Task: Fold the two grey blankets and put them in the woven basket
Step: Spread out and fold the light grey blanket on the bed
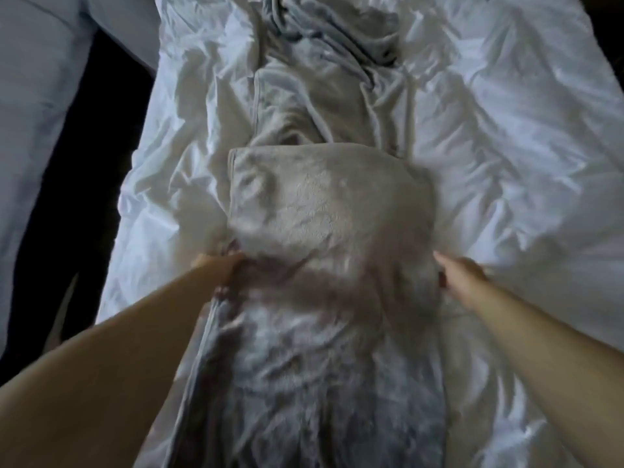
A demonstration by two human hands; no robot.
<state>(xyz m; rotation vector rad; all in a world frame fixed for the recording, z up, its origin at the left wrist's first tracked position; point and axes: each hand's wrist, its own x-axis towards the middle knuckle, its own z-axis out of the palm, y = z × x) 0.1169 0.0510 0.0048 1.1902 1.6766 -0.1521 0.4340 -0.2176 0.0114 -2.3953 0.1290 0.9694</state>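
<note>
A grey fleece blanket (324, 231) lies lengthwise down the middle of the bed, its far end folded back toward me into a flat panel. My left hand (219, 268) grips the blanket's left edge, fingers tucked into the fabric. My right hand (459, 278) holds the right edge, its fingertips partly hidden behind the cloth. The picture is blurred around both hands. A second grey blanket (324, 62) lies crumpled farther up the bed, touching the first. No woven basket is in view.
A rumpled white duvet (506, 146) covers the bed on both sides of the blankets. Left of the bed runs a dark gap (84, 163), and beyond it a pale blue cushion or bedding (30, 96).
</note>
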